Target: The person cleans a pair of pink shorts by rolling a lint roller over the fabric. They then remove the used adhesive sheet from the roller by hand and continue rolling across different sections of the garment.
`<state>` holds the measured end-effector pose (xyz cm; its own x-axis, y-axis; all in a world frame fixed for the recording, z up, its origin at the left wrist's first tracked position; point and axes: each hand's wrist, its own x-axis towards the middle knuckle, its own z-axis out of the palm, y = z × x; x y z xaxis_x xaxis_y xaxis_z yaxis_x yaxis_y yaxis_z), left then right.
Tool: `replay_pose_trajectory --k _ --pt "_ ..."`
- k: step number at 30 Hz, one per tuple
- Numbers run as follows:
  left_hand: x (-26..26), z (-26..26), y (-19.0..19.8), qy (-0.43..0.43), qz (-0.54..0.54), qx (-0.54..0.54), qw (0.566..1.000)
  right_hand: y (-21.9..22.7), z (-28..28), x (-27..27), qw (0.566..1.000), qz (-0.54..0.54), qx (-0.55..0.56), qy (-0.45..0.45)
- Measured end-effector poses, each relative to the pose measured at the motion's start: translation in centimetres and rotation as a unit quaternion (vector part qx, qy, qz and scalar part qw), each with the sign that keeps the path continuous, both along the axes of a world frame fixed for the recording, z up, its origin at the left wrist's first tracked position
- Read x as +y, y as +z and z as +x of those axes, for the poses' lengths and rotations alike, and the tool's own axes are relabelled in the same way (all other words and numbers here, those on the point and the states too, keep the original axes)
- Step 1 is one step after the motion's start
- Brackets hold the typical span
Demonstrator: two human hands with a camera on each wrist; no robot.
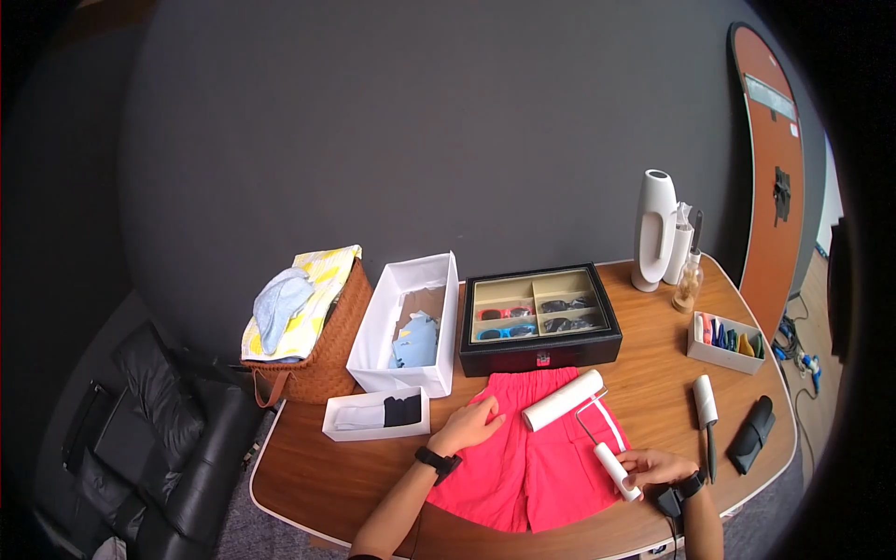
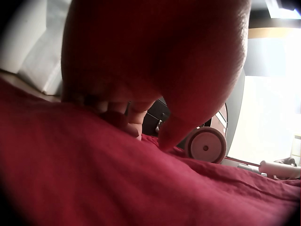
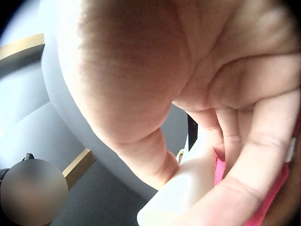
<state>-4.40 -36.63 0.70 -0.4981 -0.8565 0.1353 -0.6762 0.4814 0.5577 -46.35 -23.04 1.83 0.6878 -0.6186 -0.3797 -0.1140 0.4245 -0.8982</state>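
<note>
Bright pink shorts [image 1: 532, 457], with a white stripe on one leg, lie spread on the wooden table. My left hand [image 1: 469, 422] rests on their left part, just below the waistband. In the left wrist view, the thumb and fingers touch the pink cloth. My right hand [image 1: 656, 466] holds a lint roller by its white handle [image 1: 617, 471], thumb and fingers round it in the right wrist view. The white roll [image 1: 564, 400] of the lint roller lies across the upper right of the shorts, joined to the handle by a bent wire.
Behind the shorts stands a black glasses case [image 1: 541, 357]. White boxes of clothes [image 1: 358, 357] and socks [image 1: 332, 420], plus a wicker basket [image 1: 322, 350], are left. At right are a second lint roller [image 1: 706, 403], a black pouch [image 1: 751, 435], a box of rolled cloths [image 1: 725, 357] and a white vase [image 1: 653, 229].
</note>
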Motion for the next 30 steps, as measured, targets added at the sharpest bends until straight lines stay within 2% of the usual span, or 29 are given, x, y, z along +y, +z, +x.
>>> replay_pose_trajectory --k 30 --pt "0.3 -0.3 0.9 0.013 0.025 -0.029 0.999 -0.4 0.1 -0.4 0.999 0.003 -0.034 0.011"
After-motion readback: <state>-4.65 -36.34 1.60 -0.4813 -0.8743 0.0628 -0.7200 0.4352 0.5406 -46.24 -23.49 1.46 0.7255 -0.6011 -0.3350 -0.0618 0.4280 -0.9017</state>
